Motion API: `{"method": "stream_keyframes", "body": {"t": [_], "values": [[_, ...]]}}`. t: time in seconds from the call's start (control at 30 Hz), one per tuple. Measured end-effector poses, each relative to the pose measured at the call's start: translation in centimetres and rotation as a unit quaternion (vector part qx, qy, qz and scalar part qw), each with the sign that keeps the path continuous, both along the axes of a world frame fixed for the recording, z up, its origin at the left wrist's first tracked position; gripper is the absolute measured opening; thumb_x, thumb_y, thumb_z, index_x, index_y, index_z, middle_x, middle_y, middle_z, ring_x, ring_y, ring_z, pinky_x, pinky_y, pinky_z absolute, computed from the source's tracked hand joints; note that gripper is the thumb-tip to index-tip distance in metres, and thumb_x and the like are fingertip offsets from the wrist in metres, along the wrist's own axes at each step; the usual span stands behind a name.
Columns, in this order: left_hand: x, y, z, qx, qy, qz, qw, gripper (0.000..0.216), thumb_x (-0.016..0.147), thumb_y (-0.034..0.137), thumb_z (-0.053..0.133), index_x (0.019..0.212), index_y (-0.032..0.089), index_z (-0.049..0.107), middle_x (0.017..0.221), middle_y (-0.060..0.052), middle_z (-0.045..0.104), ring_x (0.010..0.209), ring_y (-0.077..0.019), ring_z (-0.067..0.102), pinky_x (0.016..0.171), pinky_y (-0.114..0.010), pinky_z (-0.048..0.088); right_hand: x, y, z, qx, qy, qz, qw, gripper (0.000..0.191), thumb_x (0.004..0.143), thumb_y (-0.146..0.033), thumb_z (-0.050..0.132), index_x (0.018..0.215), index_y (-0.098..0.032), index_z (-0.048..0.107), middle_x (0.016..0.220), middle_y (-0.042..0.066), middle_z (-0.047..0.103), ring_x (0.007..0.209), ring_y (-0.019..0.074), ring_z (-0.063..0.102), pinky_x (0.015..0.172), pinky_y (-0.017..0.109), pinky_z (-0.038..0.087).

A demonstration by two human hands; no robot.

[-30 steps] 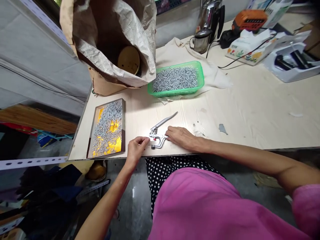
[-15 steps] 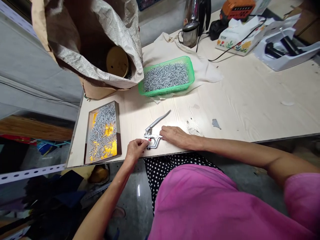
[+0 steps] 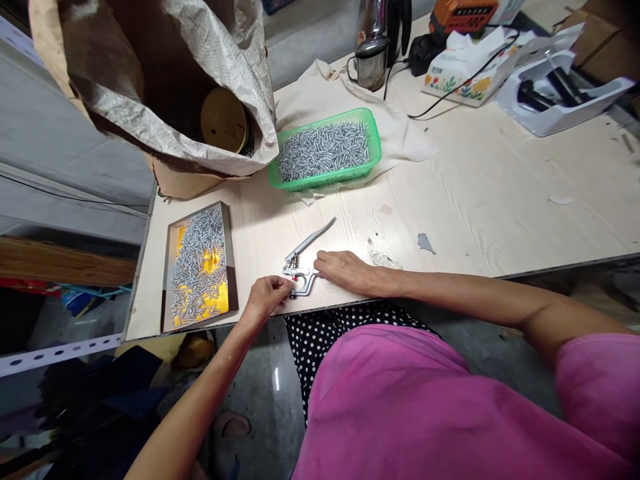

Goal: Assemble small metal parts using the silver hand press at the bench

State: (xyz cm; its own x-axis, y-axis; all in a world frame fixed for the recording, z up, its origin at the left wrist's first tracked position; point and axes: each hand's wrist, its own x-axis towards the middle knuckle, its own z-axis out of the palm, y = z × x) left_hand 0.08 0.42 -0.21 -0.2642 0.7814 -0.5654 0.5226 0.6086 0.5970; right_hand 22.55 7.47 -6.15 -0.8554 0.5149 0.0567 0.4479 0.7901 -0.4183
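Metal press pliers [image 3: 303, 261] lie on the pale wooden table [image 3: 475, 193] near its front edge, one long handle pointing up to the right. My left hand [image 3: 267, 297] is pinched at the pliers' jaw, fingers closed on something too small to make out. My right hand [image 3: 343, 269] rests on the pliers' lower handle, fingers curled over it and pressing it to the table. A flat tray [image 3: 198, 265] with a yellow bottom and several small metal pieces lies left of my left hand.
A green basket [image 3: 325, 150] full of small metal pieces stands behind the pliers on a white cloth [image 3: 400, 133]. A big open paper sack [image 3: 165, 87] stands at the back left. A kettle [image 3: 373, 47], cables and boxes crowd the far right.
The view has shifted a little, so everything sits slightly further left and lower. Both hands stay at the pliers in the same hold.
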Motion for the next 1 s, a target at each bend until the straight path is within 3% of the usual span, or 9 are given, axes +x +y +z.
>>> {"method": "stream_keyframes", "body": {"t": [0.17,0.23,0.4,0.5,0.6,0.7,0.8,1.0], "values": [[-0.1,1.6,0.6,-0.037,0.067,-0.094,0.993,0.012,0.068,0.026,0.070,0.059,0.019,0.069,0.047,0.002,0.062,0.047,-0.0133,0.058,0.049,-0.022,0.043,0.0,0.1,-0.7,0.016,0.020,0.003,1.000,0.023,0.103,-0.013,0.042,0.105,-0.018,0.063,0.104,0.010,0.067,0.078,0.0189,0.051,0.062,0.034,0.032],[-0.2,1.8,0.7,-0.049,0.069,-0.102,0.991,0.013,0.069,0.027,0.070,0.058,0.019,0.069,0.046,0.002,0.061,0.046,-0.0132,0.058,0.049,-0.022,0.043,0.0,0.1,-0.7,0.017,0.021,0.004,1.000,0.023,0.103,-0.013,0.041,0.105,-0.018,0.063,0.104,0.010,0.067,0.078,0.0189,0.051,0.063,0.033,0.032],[0.1,1.2,0.6,-0.088,-0.012,-0.020,0.996,0.015,0.070,0.028,0.076,0.061,0.018,0.067,0.048,0.002,0.061,0.046,-0.0132,0.057,0.050,-0.024,0.048,0.0,-0.1,0.2,0.001,-0.007,0.008,1.000,0.023,0.104,-0.013,0.042,0.107,-0.018,0.064,0.105,0.010,0.067,0.082,0.0201,0.053,0.064,0.033,0.034],[0.5,0.6,0.7,-0.099,-0.058,0.017,0.993,0.018,0.070,0.028,0.080,0.063,0.017,0.067,0.049,0.001,0.061,0.046,-0.0122,0.056,0.051,-0.024,0.048,0.6,0.1,1.3,0.008,0.014,0.015,1.000,0.018,0.105,-0.026,0.053,0.115,-0.017,0.064,0.122,0.015,0.065,0.100,0.0244,0.057,0.079,0.036,0.043],[0.5,0.1,0.9,-0.096,-0.084,0.034,0.991,0.022,0.068,0.030,0.086,0.066,0.016,0.069,0.051,0.002,0.062,0.049,-0.0118,0.058,0.053,-0.023,0.050,1.4,1.2,2.1,0.047,0.057,0.008,0.997,0.062,0.093,-0.050,0.073,0.141,-0.015,0.054,0.153,0.023,0.047,0.134,0.0371,0.046,0.105,0.052,0.041],[0.5,-0.1,0.8,-0.093,-0.091,0.035,0.991,0.028,0.066,0.034,0.090,0.067,0.015,0.070,0.053,0.002,0.063,0.050,-0.0112,0.058,0.054,-0.023,0.051,1.9,3.0,2.4,0.075,0.040,0.003,0.996,0.100,0.077,-0.065,0.084,0.153,-0.013,0.043,0.159,0.028,0.040,0.148,0.0486,0.029,0.114,0.069,0.028],[0.6,-0.3,0.7,-0.094,-0.092,0.035,0.991,0.031,0.066,0.036,0.091,0.067,0.015,0.069,0.053,0.002,0.063,0.050,-0.0105,0.058,0.055,-0.023,0.051,1.8,4.2,2.4,0.072,-0.002,0.018,0.997,0.109,0.072,-0.070,0.085,0.153,-0.010,0.044,0.149,0.027,0.050,0.146,0.0520,0.030,0.114,0.075,0.023],[0.8,-0.5,0.8,-0.092,-0.081,0.031,0.992,0.033,0.067,0.039,0.091,0.068,0.015,0.068,0.053,0.002,0.061,0.050,-0.0106,0.057,0.056,-0.024,0.051,1.3,4.0,3.6,0.046,-0.037,0.020,0.998,0.094,0.080,-0.058,0.084,0.152,-0.012,0.046,0.131,0.020,0.062,0.124,0.0414,0.051,0.112,0.075,0.025]]}}
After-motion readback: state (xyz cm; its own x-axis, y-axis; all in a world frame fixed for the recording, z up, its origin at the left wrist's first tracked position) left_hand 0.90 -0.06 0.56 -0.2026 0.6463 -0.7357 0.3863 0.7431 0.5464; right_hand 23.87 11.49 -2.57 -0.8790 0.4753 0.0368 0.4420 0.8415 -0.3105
